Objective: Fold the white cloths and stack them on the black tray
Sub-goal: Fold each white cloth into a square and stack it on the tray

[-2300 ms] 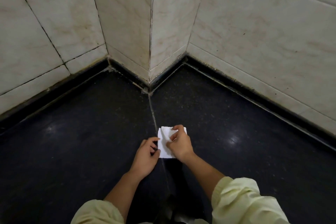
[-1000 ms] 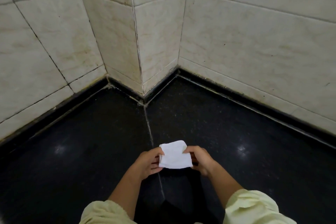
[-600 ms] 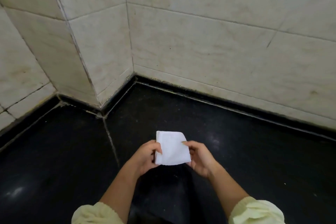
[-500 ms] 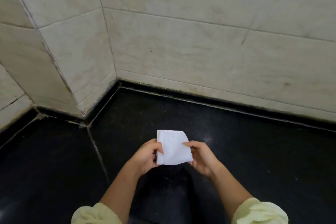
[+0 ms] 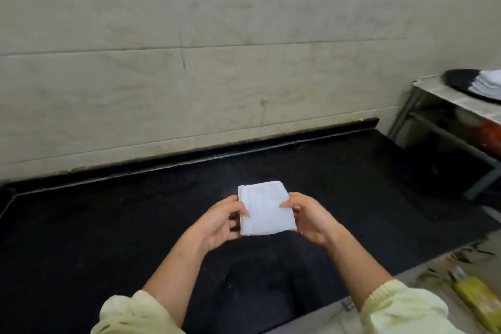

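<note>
Folded cloth [image 5: 267,209], black tray [image 5: 458,80] on rack [image 5: 439,93], yellow packet [image 5: 479,301]

The white cloth [image 5: 266,209] is folded into a small, thick rectangle with its layered edges showing along its 9 o'clock side. It is held in the air, roughly flat, at 6 o'clock in the view. The left hand [image 5: 219,223] pinches its 9 o'clock edge and the right hand [image 5: 309,216] its 3 o'clock edge. The black tray [image 5: 460,81] lies between 2 and 3 o'clock, far off. A stack of folded cloths [image 5: 488,83] lies on the tray's 3 o'clock side.
</note>
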A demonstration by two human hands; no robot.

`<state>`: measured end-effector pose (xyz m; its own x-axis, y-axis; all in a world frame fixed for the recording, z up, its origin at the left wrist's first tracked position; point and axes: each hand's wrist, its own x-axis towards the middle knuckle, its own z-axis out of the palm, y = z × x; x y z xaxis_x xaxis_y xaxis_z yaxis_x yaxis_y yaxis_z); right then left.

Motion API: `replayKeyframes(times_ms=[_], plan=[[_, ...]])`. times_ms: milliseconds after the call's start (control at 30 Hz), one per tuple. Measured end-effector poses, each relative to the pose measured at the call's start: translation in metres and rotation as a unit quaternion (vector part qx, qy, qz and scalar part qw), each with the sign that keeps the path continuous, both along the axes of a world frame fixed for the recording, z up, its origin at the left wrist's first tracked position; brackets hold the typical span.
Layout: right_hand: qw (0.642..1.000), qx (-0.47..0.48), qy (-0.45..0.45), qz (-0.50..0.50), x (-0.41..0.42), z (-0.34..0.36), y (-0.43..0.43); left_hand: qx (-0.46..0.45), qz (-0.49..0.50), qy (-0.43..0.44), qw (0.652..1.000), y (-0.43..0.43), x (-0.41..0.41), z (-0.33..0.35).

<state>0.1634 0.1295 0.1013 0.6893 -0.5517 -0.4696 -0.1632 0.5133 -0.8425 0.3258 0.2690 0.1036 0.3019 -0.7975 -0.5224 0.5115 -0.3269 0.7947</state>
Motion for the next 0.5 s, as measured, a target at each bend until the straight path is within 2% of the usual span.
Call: replayKeyframes(times_ms=[500], plan=[[0.987,-0.076,0.033,-0.135,-0.260,0.041,-0.215,-0.040,-0.159,-0.033,0.986,-0.247,-0.217,0.028]])
